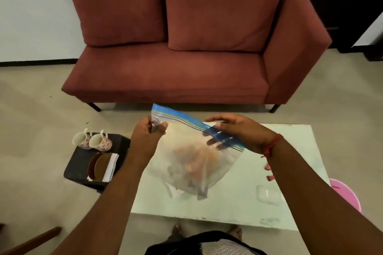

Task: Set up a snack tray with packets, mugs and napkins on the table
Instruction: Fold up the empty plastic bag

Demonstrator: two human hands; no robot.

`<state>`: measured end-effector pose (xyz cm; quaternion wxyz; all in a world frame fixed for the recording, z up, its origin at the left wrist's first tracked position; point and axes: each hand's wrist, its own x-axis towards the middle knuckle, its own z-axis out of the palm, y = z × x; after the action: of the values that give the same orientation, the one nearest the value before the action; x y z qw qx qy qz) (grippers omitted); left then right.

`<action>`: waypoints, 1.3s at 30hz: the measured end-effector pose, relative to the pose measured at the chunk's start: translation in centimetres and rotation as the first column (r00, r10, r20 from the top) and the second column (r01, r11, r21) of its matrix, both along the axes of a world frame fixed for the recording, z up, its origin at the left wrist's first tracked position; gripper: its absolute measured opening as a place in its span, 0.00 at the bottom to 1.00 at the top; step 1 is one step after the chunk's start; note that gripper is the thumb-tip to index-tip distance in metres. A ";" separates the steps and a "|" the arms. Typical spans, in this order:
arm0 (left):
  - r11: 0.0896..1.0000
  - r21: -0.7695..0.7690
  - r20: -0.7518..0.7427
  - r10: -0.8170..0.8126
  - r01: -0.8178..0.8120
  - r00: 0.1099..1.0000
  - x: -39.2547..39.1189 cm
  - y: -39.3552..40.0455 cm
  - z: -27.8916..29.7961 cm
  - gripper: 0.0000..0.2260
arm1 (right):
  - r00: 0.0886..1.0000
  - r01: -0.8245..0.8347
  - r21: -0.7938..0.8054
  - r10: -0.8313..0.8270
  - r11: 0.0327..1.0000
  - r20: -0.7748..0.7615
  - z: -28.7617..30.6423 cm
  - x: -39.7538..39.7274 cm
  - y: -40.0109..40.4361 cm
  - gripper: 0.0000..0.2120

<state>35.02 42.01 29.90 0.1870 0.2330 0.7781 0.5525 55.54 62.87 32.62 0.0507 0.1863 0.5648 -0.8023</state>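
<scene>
We hold a clear zip-lock bag (192,157) up over the tabletop (290,192) with both hands. Our left hand (145,138) pinches the bag's upper left corner, thumb and fingers closed tight on the plastic. Our right hand (238,132) grips the blue zip strip near the bag's right end, thumb on our side and fingers showing dark through the plastic behind it, with the forefinger stretched out above the strip. A red thread band (272,144) circles the right wrist. The bag hangs tilted, its zip edge running down from left to right, and blurred orange and brown contents sag in its lower half; we cannot tell what they are.

Under the bag the pale glass tabletop carries a small clear object (269,193) near its right front and 2 small red bits (269,172) by our right forearm. A pink tub (348,194) peeks out past the tabletop's right edge.

To the left, on the floor, stands a dark woven stool (80,163). On it lie 2 floral mugs (93,141) on their sides, touching each other, and nearer to us 2 brown plates (99,166) resting on a stack of white napkins (110,166).

Beyond the tabletop a dark red sofa (186,47) stands against the white wall.
</scene>
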 end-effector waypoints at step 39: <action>0.992 0.068 -0.068 -0.101 0.106 0.993 4.2 -1.0 5.3 0.10 | 0.642 0.706 0.597 -0.699 0.381 -0.314 3.5 5.3 -4.5 0.12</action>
<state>39.25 41.03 35.21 0.1816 0.2975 0.7503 0.5618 60.83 58.36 36.13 -0.3674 0.4078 0.6810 -0.4847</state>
